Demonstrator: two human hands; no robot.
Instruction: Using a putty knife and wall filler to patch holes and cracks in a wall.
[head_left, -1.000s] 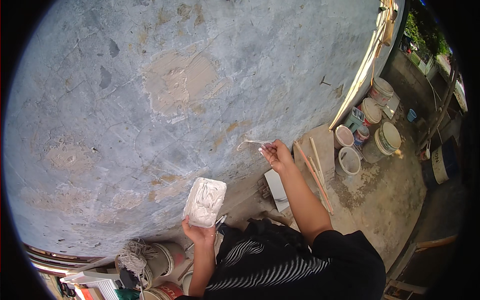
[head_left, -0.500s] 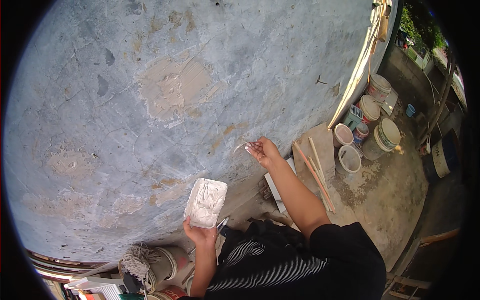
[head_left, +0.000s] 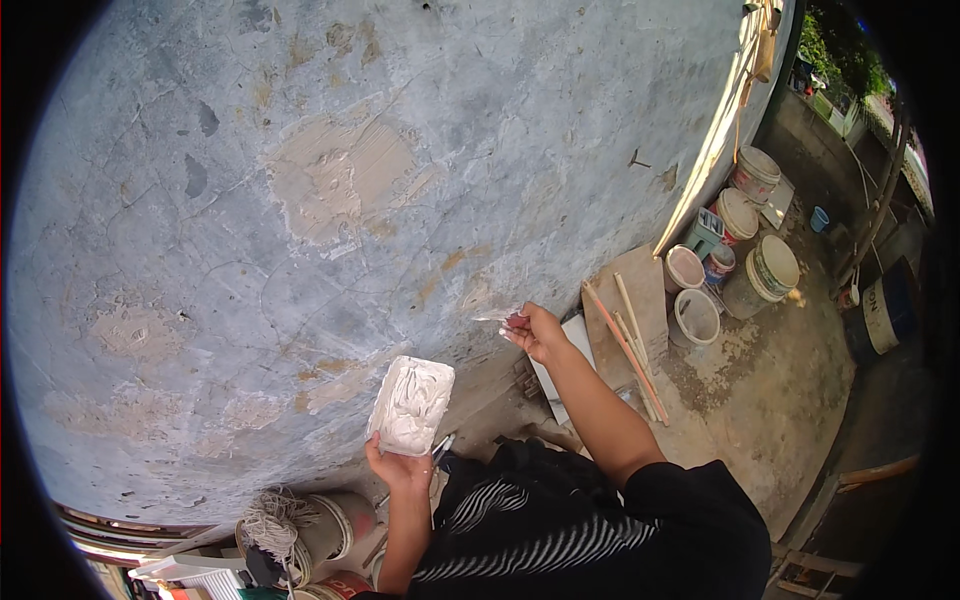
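My left hand [head_left: 400, 465] grips the lower end of a white rectangular tray [head_left: 375, 412], its thumb over the rim. Pale, creamy filler [head_left: 418, 395] lies in thick swirls inside it. Further right, my right hand [head_left: 532, 330] is closed round the reddish handle of a putty knife [head_left: 516, 320]. The thin blade points left at the weathered blue-grey wall [head_left: 560, 120]; whether it touches the surface I cannot tell. A small beige smear [head_left: 480, 297] shows just above the blade. Higher up on the wall spreads a large beige patch [head_left: 340, 180].
Several paint buckets [head_left: 697, 318] stand on the concrete floor at the right. Wooden sticks [head_left: 628, 345] lie on a board [head_left: 600, 275] near my right forearm. At the lower left, a mop head [head_left: 280, 522] rests by more buckets [head_left: 345, 525].
My right hand has moved down and slightly right with the putty knife, whose reddish handle now shows more plainly. A beige smear shows above the blade. The left hand and tray stay put.
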